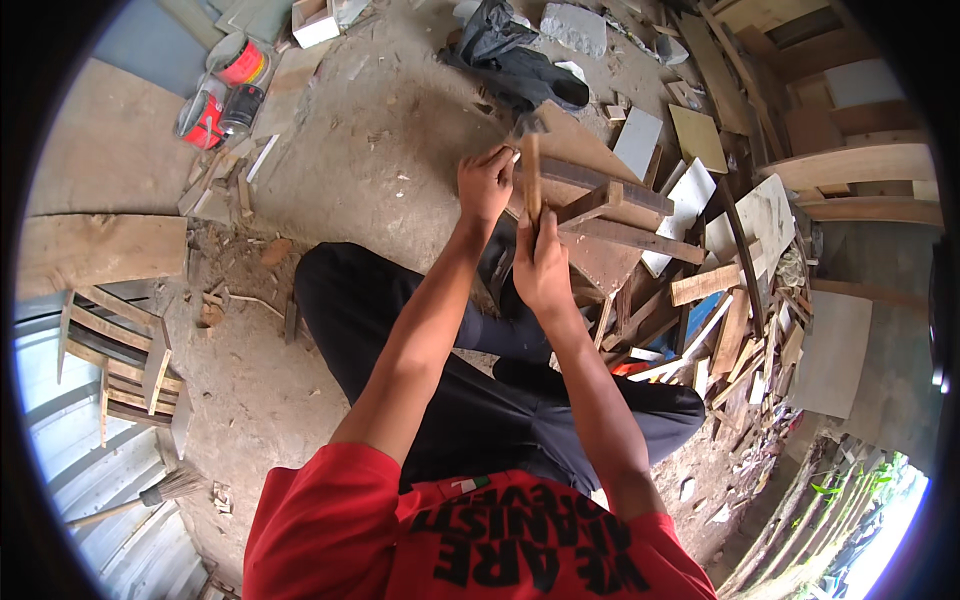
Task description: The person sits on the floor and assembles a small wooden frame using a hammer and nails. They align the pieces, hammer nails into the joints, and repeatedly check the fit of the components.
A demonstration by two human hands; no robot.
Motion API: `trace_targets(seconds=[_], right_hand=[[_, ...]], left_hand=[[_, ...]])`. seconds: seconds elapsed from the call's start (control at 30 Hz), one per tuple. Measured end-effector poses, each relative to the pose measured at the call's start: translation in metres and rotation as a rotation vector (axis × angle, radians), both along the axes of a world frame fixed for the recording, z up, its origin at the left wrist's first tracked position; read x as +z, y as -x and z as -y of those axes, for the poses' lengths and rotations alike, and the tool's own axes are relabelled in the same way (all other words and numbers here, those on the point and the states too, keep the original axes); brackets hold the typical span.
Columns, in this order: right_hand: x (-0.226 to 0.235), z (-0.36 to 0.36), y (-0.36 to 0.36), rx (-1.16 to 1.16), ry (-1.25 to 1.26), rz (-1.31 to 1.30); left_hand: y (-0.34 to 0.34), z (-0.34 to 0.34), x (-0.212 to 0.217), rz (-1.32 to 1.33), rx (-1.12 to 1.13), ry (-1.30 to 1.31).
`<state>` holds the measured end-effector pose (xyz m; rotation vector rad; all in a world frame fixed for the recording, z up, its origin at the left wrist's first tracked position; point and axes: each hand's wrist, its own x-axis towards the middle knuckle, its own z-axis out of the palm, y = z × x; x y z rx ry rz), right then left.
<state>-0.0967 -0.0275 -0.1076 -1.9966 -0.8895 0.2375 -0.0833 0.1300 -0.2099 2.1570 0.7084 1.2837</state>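
Note:
My right hand [541,262] is closed around the lower part of a hammer's wooden handle [533,178]. The hammer's head, slightly blurred, is at the far end of the handle, above and right of my left hand. My left hand [484,187] is closed in a pinch at the left end of a dark-edged wooden plank [600,188]. A pale speck shows at its fingertips, too small to name. Under and beside the plank are a brown board [605,262] and a short wooden block [590,204], close to my right hand.
Scrap wood [735,335] is heaped on the right. Red paint cans [203,122] and a dark can [241,108] stand at the far left. A black cloth or bag [510,60] lies ahead on the dirt floor [370,140]. Slatted wooden pieces [125,345] and a broom [170,488] are at left.

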Motion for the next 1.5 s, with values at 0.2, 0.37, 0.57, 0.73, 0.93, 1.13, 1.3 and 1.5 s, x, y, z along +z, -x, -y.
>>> trace_targets(seconds=[0.2,0.37,0.57,0.73,0.93,1.13,1.3,1.5], right_hand=[[0.047,-0.011,0.0,-0.015,0.01,-0.211],[0.023,-0.014,-0.006,0.019,0.078,-0.08],[0.004,-0.011,0.004,-0.021,0.042,-0.132],[0.011,-0.01,-0.006,-0.042,0.013,-0.125],[-0.019,0.04,0.013,-0.004,-0.193,-0.217],[-0.056,0.135,0.067,-0.085,-0.432,-0.379],[-0.061,0.153,0.063,-0.195,-0.372,-0.336],[-0.052,0.154,0.054,-0.307,-0.381,-0.386]], left_hand=[[0.0,-0.009,-0.003,-0.022,0.045,-0.018],[-0.002,-0.009,-0.002,-0.038,0.04,-0.04],[-0.003,-0.011,-0.001,0.017,-0.008,-0.02],[0.0,-0.011,0.003,-0.036,-0.062,0.017],[0.001,-0.024,0.006,-0.021,-0.15,0.019],[-0.017,-0.049,0.067,-0.011,-0.221,0.105],[-0.039,-0.058,0.145,-0.235,-0.372,0.304],[-0.065,-0.051,0.208,-0.33,-0.525,0.547]])
